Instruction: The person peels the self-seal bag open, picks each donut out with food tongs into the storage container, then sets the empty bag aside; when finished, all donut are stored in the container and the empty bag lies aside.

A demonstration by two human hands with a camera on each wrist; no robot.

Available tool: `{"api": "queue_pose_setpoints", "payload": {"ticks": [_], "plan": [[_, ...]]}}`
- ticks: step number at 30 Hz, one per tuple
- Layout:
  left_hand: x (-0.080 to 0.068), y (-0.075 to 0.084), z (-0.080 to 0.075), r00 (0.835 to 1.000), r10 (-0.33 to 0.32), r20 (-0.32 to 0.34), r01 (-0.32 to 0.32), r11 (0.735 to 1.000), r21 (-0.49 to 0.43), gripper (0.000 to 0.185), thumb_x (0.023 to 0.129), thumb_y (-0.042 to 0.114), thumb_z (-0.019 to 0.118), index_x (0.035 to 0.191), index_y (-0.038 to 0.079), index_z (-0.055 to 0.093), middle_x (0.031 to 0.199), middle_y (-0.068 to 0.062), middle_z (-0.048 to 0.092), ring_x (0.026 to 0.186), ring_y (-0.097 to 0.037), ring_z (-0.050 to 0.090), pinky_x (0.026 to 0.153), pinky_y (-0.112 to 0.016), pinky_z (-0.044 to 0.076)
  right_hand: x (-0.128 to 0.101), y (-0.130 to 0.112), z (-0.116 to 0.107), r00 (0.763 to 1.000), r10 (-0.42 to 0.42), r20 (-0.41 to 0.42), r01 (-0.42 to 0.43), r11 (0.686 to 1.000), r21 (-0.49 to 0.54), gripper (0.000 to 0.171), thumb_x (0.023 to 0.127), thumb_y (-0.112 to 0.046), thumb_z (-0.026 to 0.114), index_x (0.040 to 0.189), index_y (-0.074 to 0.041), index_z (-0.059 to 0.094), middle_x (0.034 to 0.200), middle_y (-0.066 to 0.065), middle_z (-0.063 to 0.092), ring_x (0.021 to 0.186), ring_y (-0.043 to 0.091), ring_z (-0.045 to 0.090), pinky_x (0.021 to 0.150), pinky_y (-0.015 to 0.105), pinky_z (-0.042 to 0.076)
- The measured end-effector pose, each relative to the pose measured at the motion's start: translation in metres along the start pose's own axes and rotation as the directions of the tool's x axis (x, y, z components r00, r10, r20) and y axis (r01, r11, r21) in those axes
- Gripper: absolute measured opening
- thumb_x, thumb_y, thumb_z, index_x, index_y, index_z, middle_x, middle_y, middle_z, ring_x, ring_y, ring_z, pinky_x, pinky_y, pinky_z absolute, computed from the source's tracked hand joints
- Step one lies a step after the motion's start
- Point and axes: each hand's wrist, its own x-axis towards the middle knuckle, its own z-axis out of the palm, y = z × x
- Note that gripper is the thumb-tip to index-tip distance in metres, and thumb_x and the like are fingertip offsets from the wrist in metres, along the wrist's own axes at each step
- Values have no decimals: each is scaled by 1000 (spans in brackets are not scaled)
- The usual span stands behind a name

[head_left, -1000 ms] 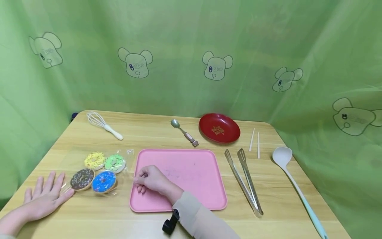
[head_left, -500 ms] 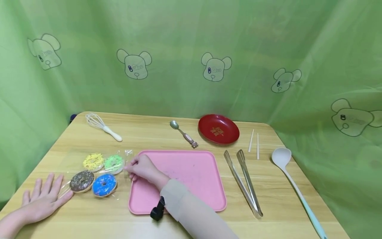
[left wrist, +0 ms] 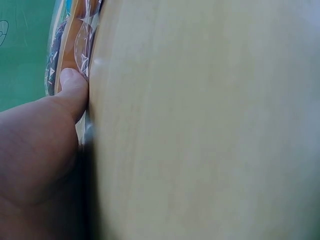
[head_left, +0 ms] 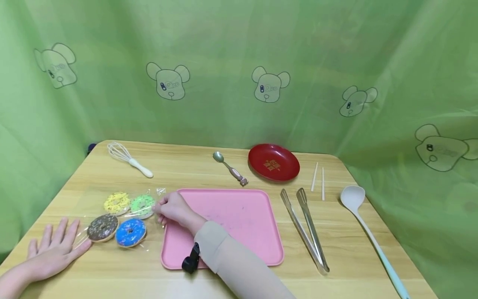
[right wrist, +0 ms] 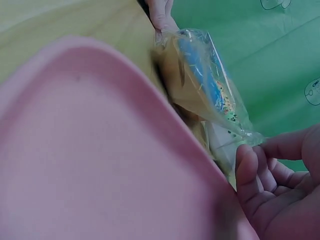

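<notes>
As right fingers (right wrist: 285, 145) pinch the bag (head_left: 96, 201) and left fingers (head_left: 60, 231) splay, a pink tray (head_left: 231, 207) and whisk (head_left: 131, 159) lie nearby.

Head camera looks forward and down — close wrist views share the bag (head_left: 124, 216).

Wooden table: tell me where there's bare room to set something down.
The table is bare between the tongs and the ladle, and between the whisk and the spoon. The pink tray is free at far right. Crowded: the left, where the bagged donuts lie between left hand and right hand.
</notes>
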Motion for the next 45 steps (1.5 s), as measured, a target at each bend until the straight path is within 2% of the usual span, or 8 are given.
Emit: {"api": "queue_pose_setpoints", "payload": {"ticks": [5,10,18,26,32,38,42,45], "plan": [[-4,5,-1,1000,-3,15,3,1000,-23,86,96,55,31,142,-3,-13,138,-35,-27,116,-54,-35,78,-72,-26,1,3,-2,1000,6,4,-6,1000,21,17,82,0,67,66,1,61,52,8,56,40,13,48,37,21,43],[-5,9,-4,1000,-5,3,5,1000,-22,85,96,54,31,142,-4,-11,139,-35,-25,117,-55,-34,79,-73,-24,1,9,-9,1000,-2,13,2,1000,26,14,82,1,66,69,1,61,53,9,57,40,13,50,39,23,47],[-3,6,2,1000,12,-8,-12,1000,-2,84,96,55,31,143,0,-13,140,-32,-28,117,-54,-34,79,-72,-25,-5,23,-31,998,-33,49,29,996,87,15,83,0,65,69,0,59,57,10,59,44,15,53,42,25,49],[-5,8,-2,1000,16,-8,-16,1000,-8,82,96,53,31,144,3,-14,140,-32,-27,118,-54,-34,78,-72,-26,-7,38,-39,993,-50,110,29,982,185,14,85,-1,62,72,3,62,57,9,58,45,14,53,43,23,49],[-6,11,-6,1000,17,-2,-17,1000,-17,83,96,53,32,144,2,-13,140,-32,-27,118,-54,-34,78,-73,-25,-3,33,-39,997,-54,57,39,971,237,13,90,-2,56,82,7,62,64,11,60,48,14,55,47,26,51],[-4,8,-4,1000,14,6,-14,1000,-21,85,95,54,33,143,3,-14,140,-31,-29,117,-52,-36,77,-72,-27,7,12,-33,999,-31,11,28,987,156,10,87,-3,60,85,6,62,65,13,60,47,15,52,46,27,51],[-3,4,-1,1000,19,0,-19,1000,-11,85,95,55,33,144,5,-15,140,-29,-29,118,-52,-36,76,-73,-27,17,3,-24,1000,24,-15,-23,997,68,11,86,-5,64,80,4,62,59,9,56,45,14,49,41,24,46],[-4,1,-1,1000,12,-7,-12,1000,-3,86,95,56,34,144,6,-15,141,-30,-29,118,-52,-35,77,-74,-25,24,0,-18,997,72,-36,-71,996,50,15,85,-8,66,76,4,63,55,5,52,43,14,46,37,22,41]]}}
